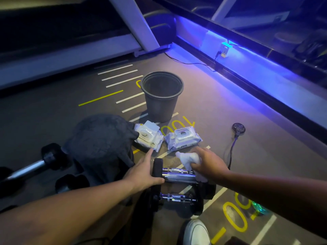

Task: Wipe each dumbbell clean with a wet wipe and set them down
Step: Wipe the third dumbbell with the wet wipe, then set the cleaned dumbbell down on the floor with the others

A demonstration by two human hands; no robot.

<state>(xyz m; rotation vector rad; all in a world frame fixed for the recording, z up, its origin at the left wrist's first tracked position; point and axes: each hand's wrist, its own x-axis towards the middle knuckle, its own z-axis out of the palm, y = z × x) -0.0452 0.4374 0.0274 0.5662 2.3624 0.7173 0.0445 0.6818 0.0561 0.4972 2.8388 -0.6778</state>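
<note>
A dumbbell (pixel 178 176) with a chrome handle and black ends lies across the floor in front of me. My left hand (pixel 143 172) grips its left black end. My right hand (pixel 208 162) holds a crumpled white wet wipe (pixel 188 159) against the right part of the handle. A second dumbbell (pixel 178 198) lies just below it, nearer to me. A third dumbbell (pixel 35 165) rests at the left, partly hidden by my knee (pixel 100 144).
Two wet wipe packs (pixel 148 137) (pixel 183 138) lie on the floor beyond the dumbbells. A dark bin (pixel 161 96) stands behind them. A small fan (pixel 238 129) with a cable sits at the right. My white shoe (pixel 195 232) is at the bottom. Treadmill frames line the back.
</note>
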